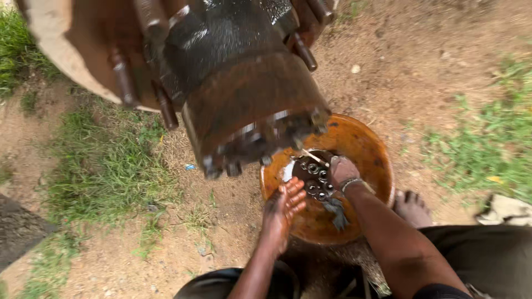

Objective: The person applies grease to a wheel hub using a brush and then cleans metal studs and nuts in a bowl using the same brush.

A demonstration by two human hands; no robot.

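Forearms reach up from six o'clock into the rusty orange basin on the dirt: left hand, fingers extended together, rests on its eight o'clock rim, right hand curled, fingers pinching a thin stick over greasy bearings at its centre.

A large rusty wheel hub with protruding studs hung over the bare dirt ground — its greasy dark axle end filled the top of the view. Patches of grass spread along the ground's left edge and right edge. A crumpled rag lay near the right edge — beside a bare foot.
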